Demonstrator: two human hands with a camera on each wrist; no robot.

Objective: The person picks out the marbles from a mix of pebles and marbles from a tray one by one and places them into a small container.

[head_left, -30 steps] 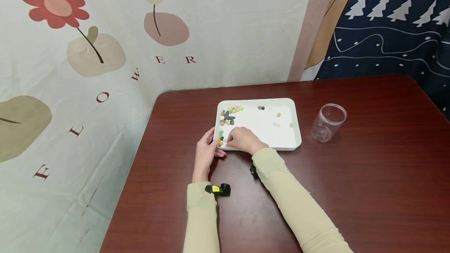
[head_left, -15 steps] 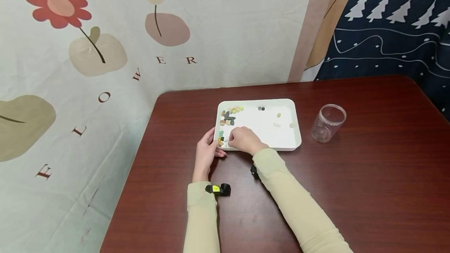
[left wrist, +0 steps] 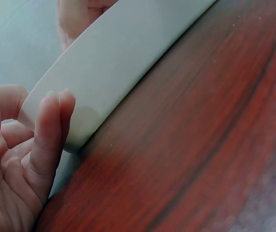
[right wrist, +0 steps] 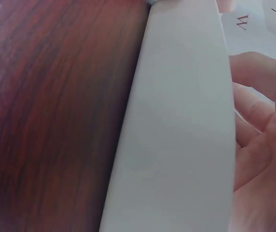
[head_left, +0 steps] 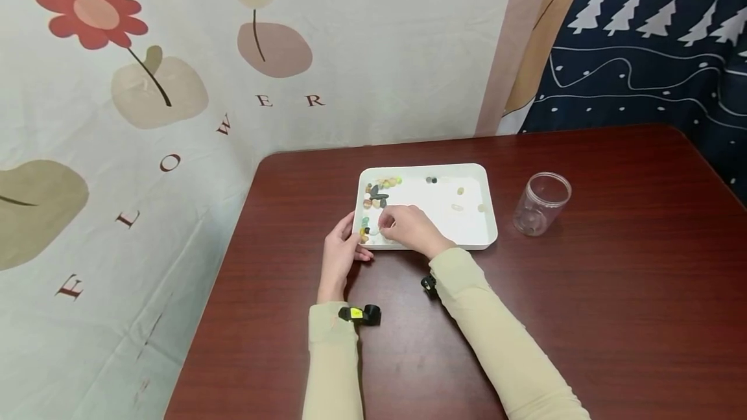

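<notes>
At the near left corner of a white tray (head_left: 434, 232), my left hand (head_left: 338, 255) grips the wall, its fingers wrapped about the corner in the left wrist view. My right hand (head_left: 411, 229) reaches over the near wall with bent fingers, the tips low beside a group of small pebbles. That group has green pebbles (head_left: 365, 221), a black one and amber ones (head_left: 364, 233). In the right wrist view the tray's wall hides the fingertips, and I cannot tell whether they pinch a pebble. Dark grey pebbles (head_left: 378, 196) and brown ones (head_left: 367, 204) lie farther up the left side.
Yellowish pebbles (head_left: 390, 182) line the tray's far left. Two dark pebbles (head_left: 431, 180) sit by the far wall, and several pale ones (head_left: 460, 191) lie scattered on the right. A clear plastic jar (head_left: 543, 204) stands on the brown table (head_left: 618, 290) right of the tray.
My right wrist and forearm have shifted slightly to the right, with the fingertips still low in the near left part of the tray. The left hand keeps its hold on the corner.
</notes>
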